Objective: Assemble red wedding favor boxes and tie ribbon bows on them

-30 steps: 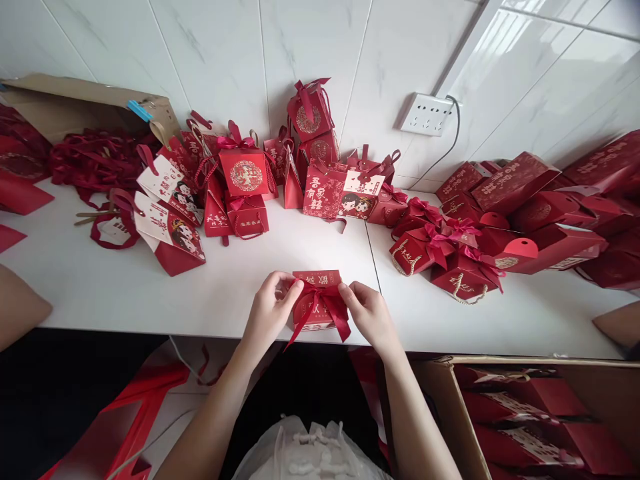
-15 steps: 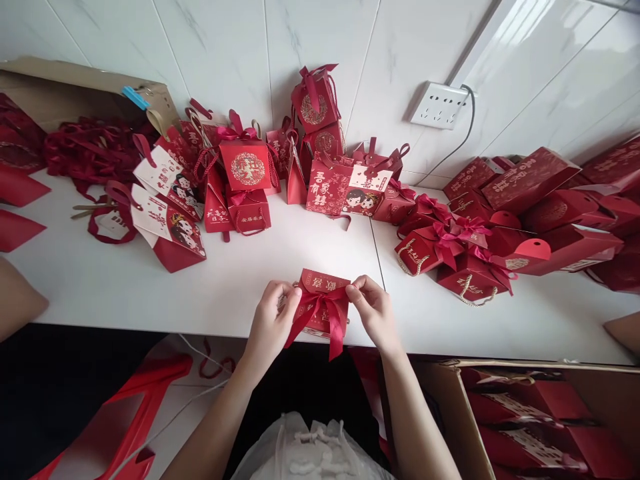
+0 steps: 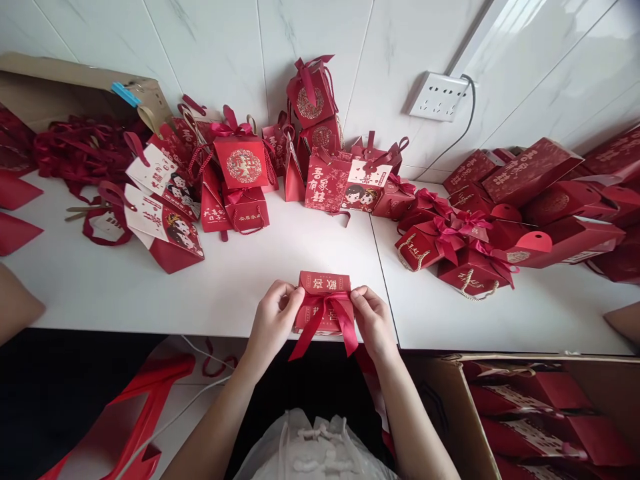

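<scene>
A small red gift box [image 3: 327, 283] with gold lettering lies at the front edge of the white table, directly before me. Across its top runs a dark red satin ribbon [image 3: 345, 319] tied in a bow, its two tails hanging toward me past the edge. My left hand [image 3: 276, 317] pinches the bow's left loop between thumb and forefinger. On the other side, my right hand [image 3: 373, 321] pinches the right loop the same way. Both hands rest close against the box's sides.
Finished-looking red gift boxes [image 3: 241, 163] stand along the tiled wall. More ribboned boxes [image 3: 425, 247] cluster at right. A ribbon heap [image 3: 83, 150] lies by a carton at left. Below right stands an open cardboard box [image 3: 453, 393]. Other people's arms [image 3: 17, 303] show at both sides.
The bow's loops are drawn out sideways and the ribbon lies straighter across the box. My right hand has shifted slightly down. The view has tilted a little.
</scene>
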Demonstrator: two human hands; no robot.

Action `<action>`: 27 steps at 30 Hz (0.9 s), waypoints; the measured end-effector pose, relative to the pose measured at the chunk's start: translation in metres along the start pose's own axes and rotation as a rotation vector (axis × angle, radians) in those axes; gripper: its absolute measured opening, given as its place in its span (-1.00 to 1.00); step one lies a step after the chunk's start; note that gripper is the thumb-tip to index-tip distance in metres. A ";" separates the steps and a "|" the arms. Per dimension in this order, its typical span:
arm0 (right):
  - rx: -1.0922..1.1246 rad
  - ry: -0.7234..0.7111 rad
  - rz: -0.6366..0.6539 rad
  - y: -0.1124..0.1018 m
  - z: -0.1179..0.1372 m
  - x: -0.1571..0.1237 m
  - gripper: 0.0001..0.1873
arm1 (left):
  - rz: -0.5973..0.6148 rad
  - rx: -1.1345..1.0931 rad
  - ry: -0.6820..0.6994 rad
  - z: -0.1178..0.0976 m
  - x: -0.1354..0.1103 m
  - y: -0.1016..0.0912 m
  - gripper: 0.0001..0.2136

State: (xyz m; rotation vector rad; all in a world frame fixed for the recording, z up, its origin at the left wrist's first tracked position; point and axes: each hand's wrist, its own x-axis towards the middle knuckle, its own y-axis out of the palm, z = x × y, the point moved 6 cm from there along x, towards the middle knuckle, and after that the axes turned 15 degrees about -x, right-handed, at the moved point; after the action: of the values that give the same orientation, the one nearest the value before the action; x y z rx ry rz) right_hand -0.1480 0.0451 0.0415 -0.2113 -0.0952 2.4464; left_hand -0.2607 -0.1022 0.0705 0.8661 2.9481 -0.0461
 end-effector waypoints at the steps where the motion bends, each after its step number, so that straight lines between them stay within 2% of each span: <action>1: -0.077 -0.043 -0.091 -0.007 0.006 -0.006 -0.70 | -0.005 0.030 0.034 -0.003 -0.001 -0.001 -0.70; 3: -0.267 -0.188 -0.299 -0.020 0.027 -0.026 -0.76 | -0.002 0.091 0.086 -0.007 -0.003 -0.001 -0.71; 4: -0.358 -0.266 -0.350 -0.021 0.038 -0.039 -0.78 | 0.005 0.113 0.102 -0.008 -0.004 -0.001 -0.72; 5: -0.437 -0.319 -0.293 -0.015 0.046 -0.049 -0.76 | 0.012 0.129 0.113 -0.009 -0.005 -0.001 -0.72; 6: -0.504 -0.332 -0.160 -0.004 0.049 -0.056 -0.72 | 0.014 0.141 0.121 -0.010 -0.005 -0.001 -0.73; 7: -0.558 -0.305 0.003 0.009 0.047 -0.061 -0.65 | 0.012 0.150 0.128 -0.010 -0.005 -0.002 -0.73; 9: -0.608 -0.152 0.270 0.033 0.033 -0.067 -0.52 | 0.010 0.164 0.130 -0.009 -0.005 -0.002 -0.74; 12: -0.385 0.100 0.404 0.057 0.010 -0.065 -0.44 | 0.026 0.168 0.128 -0.008 -0.003 -0.003 -0.74; 16: 0.228 0.281 0.509 0.087 -0.003 -0.066 -0.44 | 0.025 0.192 0.152 -0.009 -0.001 -0.004 -0.75; 19: 0.492 0.346 0.492 0.096 -0.005 -0.072 -0.55 | 0.024 0.206 0.173 -0.011 0.000 -0.004 -0.75; 21: 0.524 0.353 0.454 0.096 -0.005 -0.074 -0.59 | 0.024 0.208 0.187 -0.013 0.000 -0.005 -0.74; 24: 0.355 0.298 0.425 0.088 -0.006 -0.074 -0.59 | 0.024 0.219 0.173 -0.012 0.001 -0.008 -0.72; 27: -0.021 0.138 0.284 0.068 -0.005 -0.068 -0.63 | 0.038 0.253 0.134 -0.010 0.003 -0.010 -0.69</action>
State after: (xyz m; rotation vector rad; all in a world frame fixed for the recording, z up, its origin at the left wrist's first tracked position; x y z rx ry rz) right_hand -0.1380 -0.0508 0.0367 -0.4287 -0.0319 2.7047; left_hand -0.2688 -0.1086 0.0799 0.9915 3.0949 -0.3813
